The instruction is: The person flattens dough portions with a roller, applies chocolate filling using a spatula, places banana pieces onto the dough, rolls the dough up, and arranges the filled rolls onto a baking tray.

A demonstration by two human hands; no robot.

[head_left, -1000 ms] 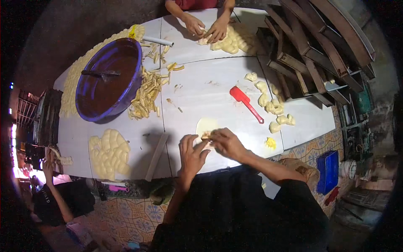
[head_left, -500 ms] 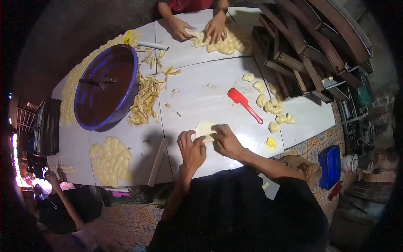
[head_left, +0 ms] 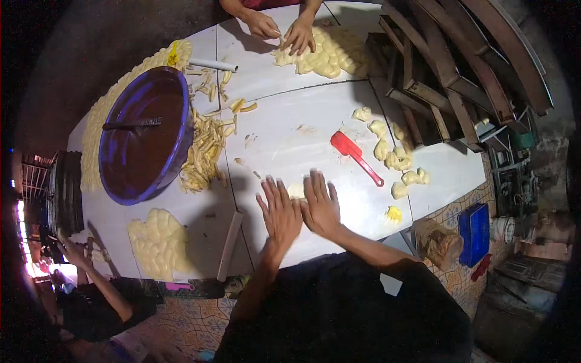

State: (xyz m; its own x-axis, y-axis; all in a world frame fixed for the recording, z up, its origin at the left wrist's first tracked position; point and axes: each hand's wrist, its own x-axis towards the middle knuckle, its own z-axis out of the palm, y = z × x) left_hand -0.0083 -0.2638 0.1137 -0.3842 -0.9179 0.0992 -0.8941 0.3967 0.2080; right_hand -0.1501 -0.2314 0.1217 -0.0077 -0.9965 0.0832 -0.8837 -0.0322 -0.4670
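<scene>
My left hand point(head_left: 281, 213) and my right hand point(head_left: 321, 207) lie side by side, palms down with fingers stretched out, near the front middle of the white table. A small piece of pale dough point(head_left: 296, 190) shows between them; the rest of it is hidden under the hands. Off to the right of my right hand lies a red spatula point(head_left: 356, 157). Beyond it sit several lumps of dough point(head_left: 397, 159) and a dab of yellow fat point(head_left: 393, 213). Left of my left hand, a pale rod point(head_left: 229, 245) lies close to the table's front edge.
A blue basin point(head_left: 105, 158) of brown filling stands left, beside a pile of banana strips point(head_left: 204, 151). Shaped dough point(head_left: 158, 239) covers the near left. Metal trays point(head_left: 436, 78) are stacked at the far right. Across the table a person's hands point(head_left: 298, 37) work dough; another person's arm point(head_left: 103, 281) shows at left.
My fingers, curled around the dough piece before, are now flattened out over it on the table. The opposite person's hands have shifted slightly left. The whole view has tilted a little.
</scene>
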